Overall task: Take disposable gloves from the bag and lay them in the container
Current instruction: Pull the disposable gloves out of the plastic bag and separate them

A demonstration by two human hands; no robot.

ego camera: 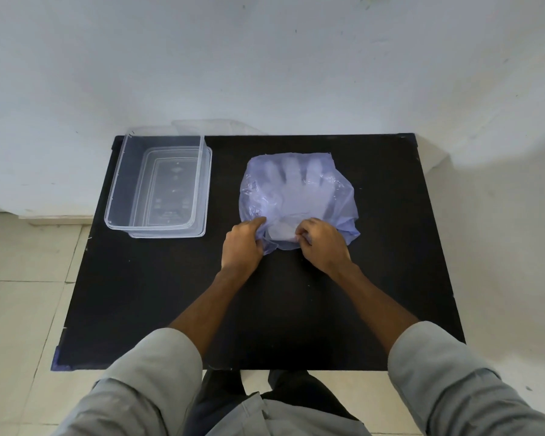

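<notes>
A thin bluish plastic bag lies on the black table, right of centre. Pale disposable gloves show through it, fingers pointing toward the wall. My left hand pinches the bag's near left edge. My right hand pinches the near edge at its opening, fingers closed on the plastic. A clear rectangular container stands at the table's far left with nothing in it, resting on what looks like its clear lid.
A white wall rises just behind the table's far edge. Pale floor tiles lie left of and below the table. My grey sleeves and dark trousers fill the bottom of the view at the near edge.
</notes>
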